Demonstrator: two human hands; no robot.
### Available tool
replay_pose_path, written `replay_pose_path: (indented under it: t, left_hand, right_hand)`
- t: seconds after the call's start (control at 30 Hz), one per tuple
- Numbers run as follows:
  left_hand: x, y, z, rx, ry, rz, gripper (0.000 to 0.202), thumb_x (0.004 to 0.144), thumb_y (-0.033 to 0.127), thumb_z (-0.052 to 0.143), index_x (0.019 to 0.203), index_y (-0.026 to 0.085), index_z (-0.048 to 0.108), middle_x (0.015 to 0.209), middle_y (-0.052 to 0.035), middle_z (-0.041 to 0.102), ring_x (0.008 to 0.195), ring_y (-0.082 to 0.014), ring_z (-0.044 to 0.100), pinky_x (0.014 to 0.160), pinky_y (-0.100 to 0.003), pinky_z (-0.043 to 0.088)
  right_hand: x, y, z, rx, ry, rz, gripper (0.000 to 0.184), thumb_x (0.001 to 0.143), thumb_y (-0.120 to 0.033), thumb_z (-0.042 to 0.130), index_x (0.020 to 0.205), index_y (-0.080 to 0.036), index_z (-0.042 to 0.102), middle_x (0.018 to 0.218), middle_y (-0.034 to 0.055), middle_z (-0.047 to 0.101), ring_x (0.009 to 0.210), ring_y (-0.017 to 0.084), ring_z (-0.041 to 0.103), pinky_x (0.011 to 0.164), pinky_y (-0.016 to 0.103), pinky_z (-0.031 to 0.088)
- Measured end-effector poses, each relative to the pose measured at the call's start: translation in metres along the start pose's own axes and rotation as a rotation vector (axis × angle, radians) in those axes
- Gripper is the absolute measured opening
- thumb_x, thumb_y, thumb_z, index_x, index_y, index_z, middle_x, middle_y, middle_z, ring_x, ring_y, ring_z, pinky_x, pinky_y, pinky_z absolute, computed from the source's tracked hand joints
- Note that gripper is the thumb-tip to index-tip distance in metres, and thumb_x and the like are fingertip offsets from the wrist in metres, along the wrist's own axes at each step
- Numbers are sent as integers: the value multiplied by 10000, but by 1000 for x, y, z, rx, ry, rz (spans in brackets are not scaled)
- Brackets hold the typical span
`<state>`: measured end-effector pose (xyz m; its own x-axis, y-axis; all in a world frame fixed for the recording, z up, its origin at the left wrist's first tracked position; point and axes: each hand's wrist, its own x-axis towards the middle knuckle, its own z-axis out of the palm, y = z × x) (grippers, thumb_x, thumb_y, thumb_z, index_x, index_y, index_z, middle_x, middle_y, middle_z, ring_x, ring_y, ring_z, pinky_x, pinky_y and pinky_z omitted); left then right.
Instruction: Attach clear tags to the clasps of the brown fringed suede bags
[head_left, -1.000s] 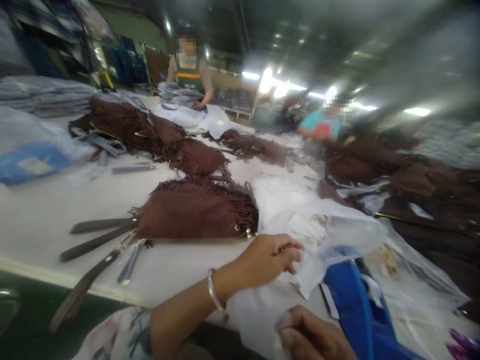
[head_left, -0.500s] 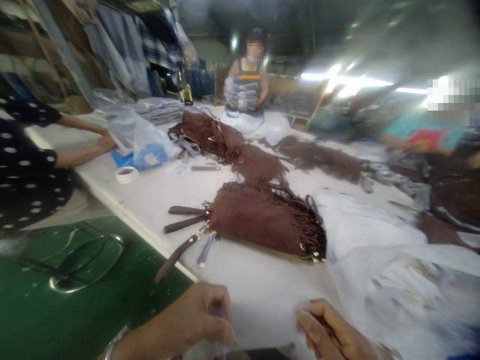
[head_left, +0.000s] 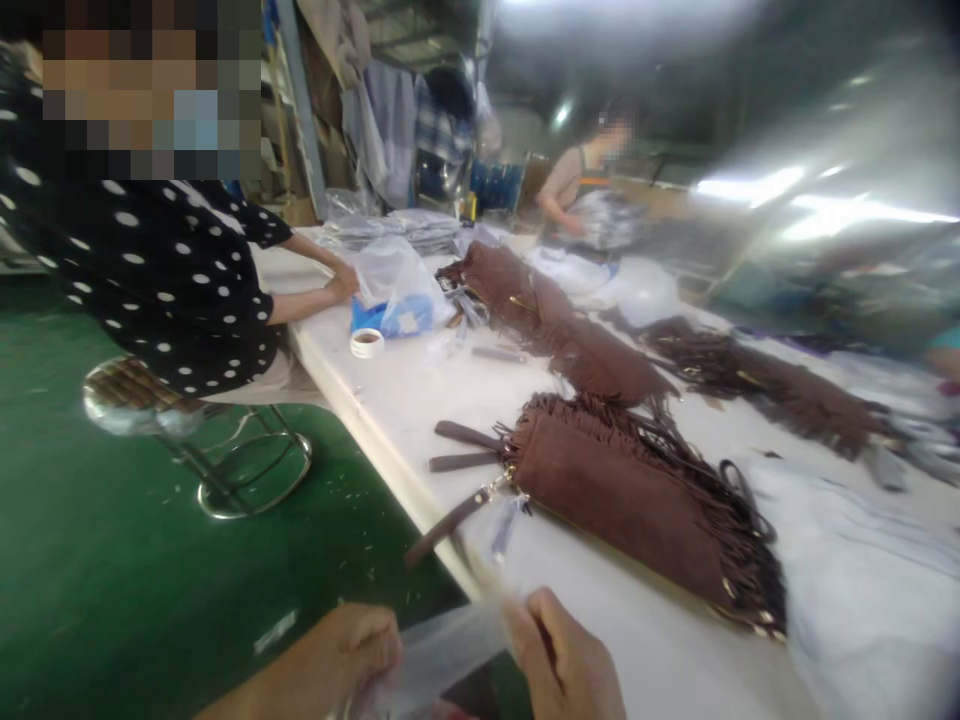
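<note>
At the bottom edge my left hand (head_left: 341, 655) and my right hand (head_left: 566, 660) are both closed on a thin clear plastic bag (head_left: 442, 650) stretched between them, just off the near edge of the white table (head_left: 420, 400). Beyond my hands lies a brown fringed suede bag (head_left: 637, 495) with dark straps and metal clasps pointing left. Motion blurs my fingers a little.
More brown fringed bags (head_left: 555, 320) lie further along the table. A person in a black polka-dot top (head_left: 165, 290) sits on a metal stool (head_left: 135, 395) at the left, hands on a plastic bag (head_left: 394, 290); a tape roll (head_left: 367, 343) sits near. Another person (head_left: 585, 180) works at the far end. Green floor lies left.
The view has swung left, bringing the seated person and stool into sight. My hands left the white wrappings at the right and now hold a clear bag near the table edge.
</note>
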<state>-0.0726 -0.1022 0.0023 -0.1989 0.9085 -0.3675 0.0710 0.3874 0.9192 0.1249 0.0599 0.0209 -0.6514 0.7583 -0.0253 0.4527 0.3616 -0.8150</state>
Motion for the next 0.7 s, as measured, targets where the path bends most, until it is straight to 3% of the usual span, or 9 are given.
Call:
replay_pose_path:
  t: [0.1,0.17,0.27,0.53,0.63,0.7]
  left_hand:
    - [3,-20,-9,-213,-56,-69,669,602,787,693,760,153,548,632,24,525,569,-125,440,518,-212,305]
    - [3,-25,-14,-186,1,-95,659,550,742,765,735,144,562,610,23,535,560,-125,448,507,-211,293]
    - [2,-26,-20,-112,99,-80,603,624,714,737,640,138,557,557,29,508,553,-122,452,511,-210,284]
    - [-5,-42,-28,-110,129,-74,577,779,720,591,708,149,542,616,28,516,553,-118,461,489,-201,306]
    - [-10,-40,-33,-53,143,-47,510,870,631,548,695,152,532,620,32,510,574,-112,459,514,-197,313]
    - [-13,-41,-37,-76,79,-63,477,914,579,511,699,154,540,618,23,542,574,-118,490,530,-199,329]
  right_hand:
    - [10,-1,20,-42,-5,-39,424,927,-569,427,670,-233,439,567,-58,447,534,118,442,543,225,322]
    - [14,1,27,-23,-28,-47,408,933,-560,422,692,-235,474,581,-54,482,547,121,477,542,214,343]
    - [18,5,31,-7,-71,-35,392,933,-554,414,725,-238,515,579,-54,489,546,126,493,544,209,363]
    - [26,-6,40,1,-59,50,384,925,-541,423,732,-241,565,569,-47,569,527,142,522,552,224,371]
    - [28,-8,43,6,-96,44,408,931,-558,419,696,-240,518,564,-53,548,527,135,515,557,226,354]
    - [28,-7,47,-10,-121,31,424,937,-563,413,675,-239,492,556,-53,529,521,131,502,554,231,336]
